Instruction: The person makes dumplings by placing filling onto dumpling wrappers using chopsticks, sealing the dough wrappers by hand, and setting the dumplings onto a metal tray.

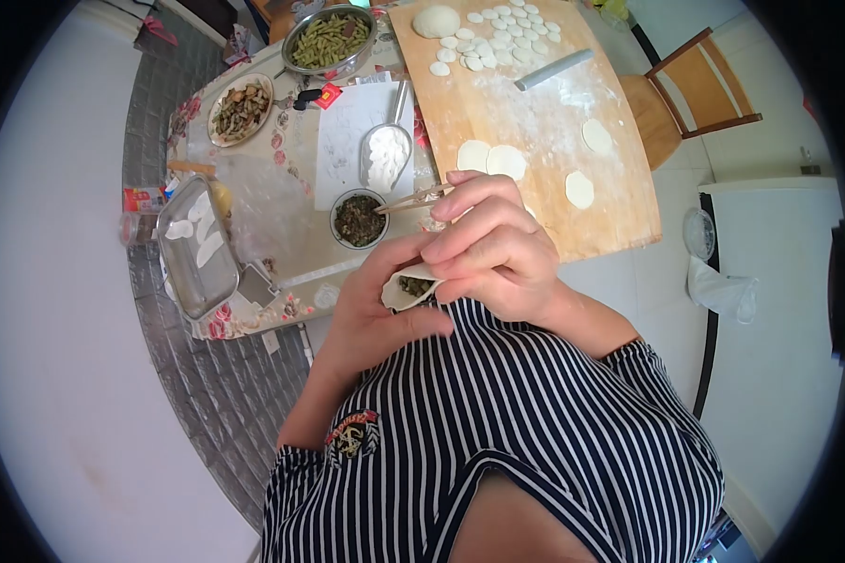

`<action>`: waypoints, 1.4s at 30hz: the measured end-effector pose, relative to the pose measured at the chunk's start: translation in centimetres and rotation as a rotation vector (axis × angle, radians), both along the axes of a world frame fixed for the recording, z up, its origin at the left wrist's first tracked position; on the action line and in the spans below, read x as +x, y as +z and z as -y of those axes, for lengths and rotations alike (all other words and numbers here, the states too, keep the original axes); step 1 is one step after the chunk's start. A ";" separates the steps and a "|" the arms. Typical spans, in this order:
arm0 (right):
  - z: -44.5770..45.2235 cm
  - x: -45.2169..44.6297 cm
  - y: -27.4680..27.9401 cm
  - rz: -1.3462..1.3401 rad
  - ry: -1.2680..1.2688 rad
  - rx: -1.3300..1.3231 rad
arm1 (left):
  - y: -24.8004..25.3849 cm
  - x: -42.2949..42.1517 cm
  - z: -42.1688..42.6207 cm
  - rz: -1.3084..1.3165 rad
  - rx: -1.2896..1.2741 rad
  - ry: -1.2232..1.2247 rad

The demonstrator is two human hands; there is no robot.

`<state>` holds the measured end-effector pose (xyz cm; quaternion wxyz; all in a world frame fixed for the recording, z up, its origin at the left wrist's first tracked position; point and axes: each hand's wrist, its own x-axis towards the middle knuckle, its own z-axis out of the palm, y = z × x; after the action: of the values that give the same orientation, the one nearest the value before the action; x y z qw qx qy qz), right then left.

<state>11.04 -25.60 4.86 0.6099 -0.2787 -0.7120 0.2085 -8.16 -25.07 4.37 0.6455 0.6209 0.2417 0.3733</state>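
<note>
My left hand (366,305) holds a round dough wrapper (404,293), curved up around dark green filling. My right hand (502,244) pinches the wrapper's right edge and also holds wooden chopsticks (413,201), which point left over a bowl of dark chopped filling (359,221). Both hands are in front of the striped shirt. Flat wrappers (505,162) lie on the floured wooden board (620,211) beyond my right hand; part of the board's near side is hidden by that hand.
On the board are a dough ball (437,22), several small dough discs (502,42) and a grey rolling pin (554,69). Left of it stand a scoop of flour (386,155), green beans in a metal bowl (327,42), a plate of food (240,110) and a metal tray (197,281) with dumplings.
</note>
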 end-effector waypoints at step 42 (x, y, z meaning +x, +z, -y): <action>0.1 0.3 -1.3 -0.323 0.425 -0.774 | 1.9 3.8 -0.3 -0.255 -0.155 0.226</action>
<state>11.31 -25.74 3.58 0.5077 -0.2976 -0.5192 0.6198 -4.36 -24.75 6.32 0.6095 0.5807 0.4177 0.3419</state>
